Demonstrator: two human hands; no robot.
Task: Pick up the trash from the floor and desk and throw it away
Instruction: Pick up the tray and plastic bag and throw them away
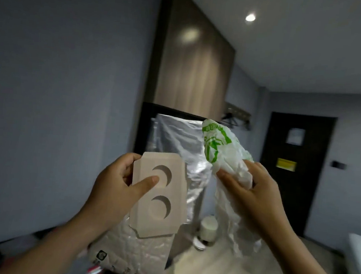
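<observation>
My left hand point(116, 181) grips a beige cardboard cup carrier point(160, 211) with two round cut-outs, thumb on its face and fingers behind its left edge. A silver foil delivery bag point(175, 140) rises behind the carrier, and its crumpled white side point(134, 255) hangs below the hand. My right hand point(251, 186) pinches a thin white plastic bag with green print point(218, 144). That bag stands up above the hand and trails down beneath it. Both hands are raised in mid-air, apart from each other.
A small white bin point(208, 229) stands on the light wood floor point(207, 270) beside a tall wooden wardrobe point(192, 61). A dark door point(292, 168) is at the right. A white surface edge point(359, 251) shows at far right, and blurred clutter point(95, 271) lies at bottom left.
</observation>
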